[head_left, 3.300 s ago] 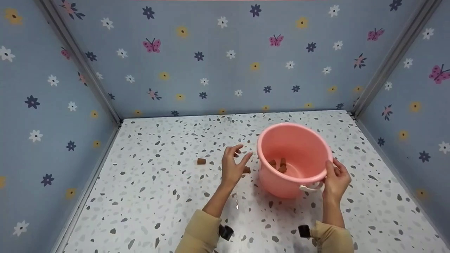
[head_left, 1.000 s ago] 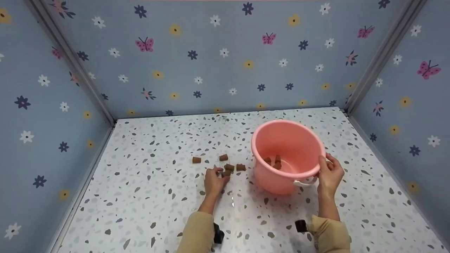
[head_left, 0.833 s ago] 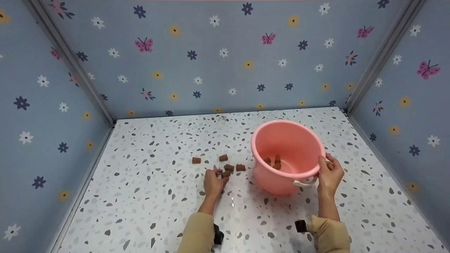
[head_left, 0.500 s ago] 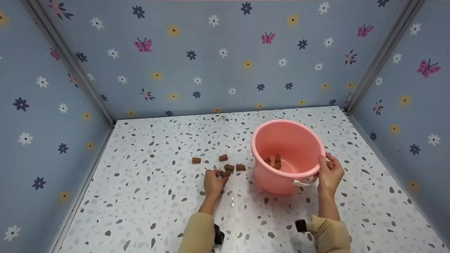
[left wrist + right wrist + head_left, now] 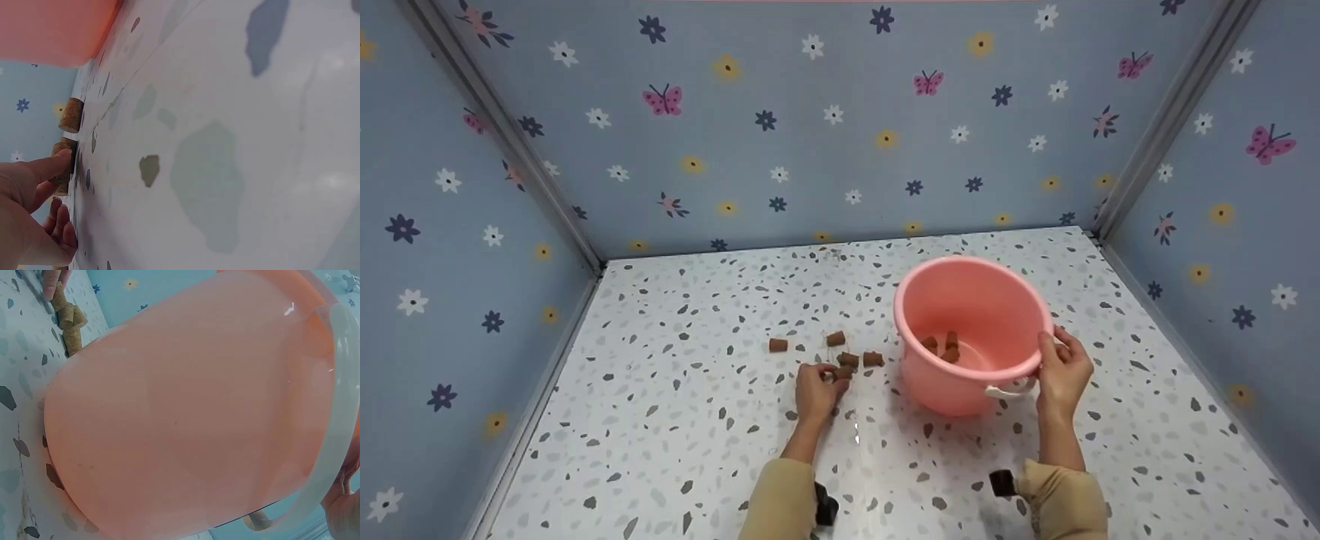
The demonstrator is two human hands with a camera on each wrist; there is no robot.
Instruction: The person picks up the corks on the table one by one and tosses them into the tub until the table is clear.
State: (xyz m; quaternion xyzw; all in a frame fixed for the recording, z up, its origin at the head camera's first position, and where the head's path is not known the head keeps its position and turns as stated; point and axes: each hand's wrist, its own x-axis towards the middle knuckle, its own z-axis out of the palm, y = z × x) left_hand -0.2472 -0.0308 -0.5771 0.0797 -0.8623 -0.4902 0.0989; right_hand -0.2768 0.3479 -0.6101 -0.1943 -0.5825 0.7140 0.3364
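Observation:
My left hand (image 5: 815,394) is low over the table, pinching a brown cork stopper (image 5: 844,372) between thumb and fingers. In the left wrist view the thumb lies along that cork. Two more corks lie just past the fingertips, one cork (image 5: 848,360) right against the pinched one and another cork (image 5: 873,359) nearer the bucket. Behind them is a cork (image 5: 835,339), and farther left a lone cork (image 5: 778,345). My right hand (image 5: 1065,375) grips the rim of a pink bucket (image 5: 952,394), thumb over the edge. Inside the bucket sit 3 corks (image 5: 951,355).
A white plastic handle (image 5: 1009,390) hangs at the bucket's near side. The speckled white table (image 5: 675,435) is bounded by flowered blue panels (image 5: 810,150) at the back and both sides. Dark wrist cameras (image 5: 826,506) sit on both sleeves.
Since the oldest frame, my left hand has dropped from beside the bucket, moving left and nearer to me, and has taken hold of a cork. Through the last second it barely moves; right hand stays.

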